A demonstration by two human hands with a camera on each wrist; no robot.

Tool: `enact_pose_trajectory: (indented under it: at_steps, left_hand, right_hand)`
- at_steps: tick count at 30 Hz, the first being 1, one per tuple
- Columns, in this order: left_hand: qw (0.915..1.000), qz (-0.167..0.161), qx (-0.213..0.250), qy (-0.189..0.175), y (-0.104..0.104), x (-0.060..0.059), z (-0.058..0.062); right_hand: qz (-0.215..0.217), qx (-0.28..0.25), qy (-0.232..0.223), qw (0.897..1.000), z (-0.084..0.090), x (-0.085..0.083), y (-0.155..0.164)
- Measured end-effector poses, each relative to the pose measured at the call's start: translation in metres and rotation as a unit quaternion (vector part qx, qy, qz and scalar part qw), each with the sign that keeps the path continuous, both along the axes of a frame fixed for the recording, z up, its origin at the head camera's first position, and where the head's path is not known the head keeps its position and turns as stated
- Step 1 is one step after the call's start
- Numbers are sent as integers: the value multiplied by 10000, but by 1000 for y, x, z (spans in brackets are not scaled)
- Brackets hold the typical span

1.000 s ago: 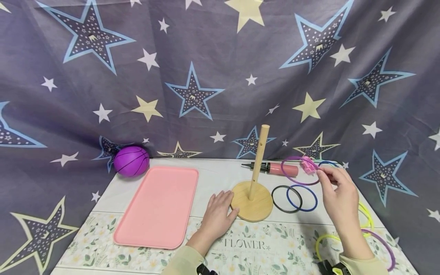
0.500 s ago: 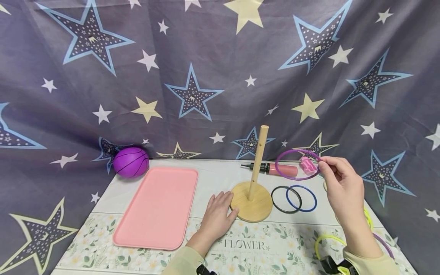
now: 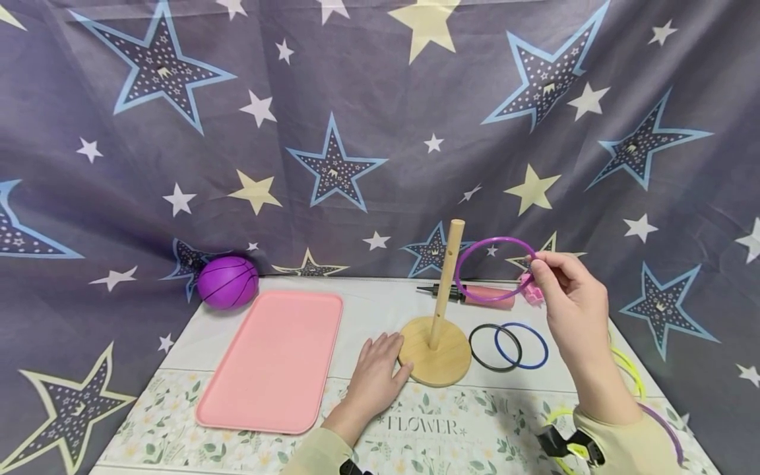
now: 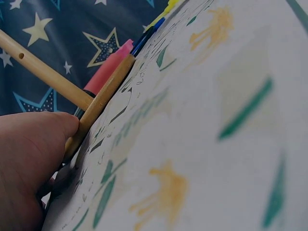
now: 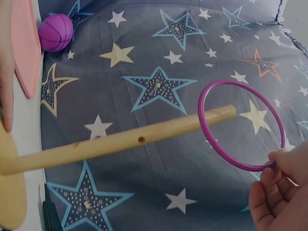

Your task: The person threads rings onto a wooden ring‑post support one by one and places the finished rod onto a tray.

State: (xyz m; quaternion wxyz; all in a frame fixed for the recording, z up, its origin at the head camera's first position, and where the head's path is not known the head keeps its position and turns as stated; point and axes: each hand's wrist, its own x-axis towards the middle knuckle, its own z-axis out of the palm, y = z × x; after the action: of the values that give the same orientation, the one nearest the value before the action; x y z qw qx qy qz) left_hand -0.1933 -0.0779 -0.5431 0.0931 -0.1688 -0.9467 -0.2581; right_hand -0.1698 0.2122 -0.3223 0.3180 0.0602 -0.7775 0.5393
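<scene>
Raised since prev. frame: purple ring (image 3: 495,269), pinched by my right hand (image 3: 571,305), nears peg (image 3: 446,282) top (left hand (image 3: 374,373) flat, steadying base); keep ring level.

"FLOWER", seemingly, on floral tablecloth (image 3: 475,435)

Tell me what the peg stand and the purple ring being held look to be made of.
Peg stand: apparently unfinished pale wood, matte, faint grain, drilled holes in its post. Purple ring, pinched by the right hand: probably smooth glossy plastic, thin and evenly coloured.
</scene>
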Motion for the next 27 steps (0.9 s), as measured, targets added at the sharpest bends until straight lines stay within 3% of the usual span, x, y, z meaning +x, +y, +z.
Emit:
enact_pose_trajectory:
  at_steps: [14, 27]
  left_hand:
    - [10000, -14, -16, -30, -1, -1, -2]
    - [10000, 17, -67, 27, 0, 0, -1]
  right_hand:
    - [557, -738, -43, 9957, 6, -17, -32]
    - [918, -1426, -81, 9855, 0, -36, -44]
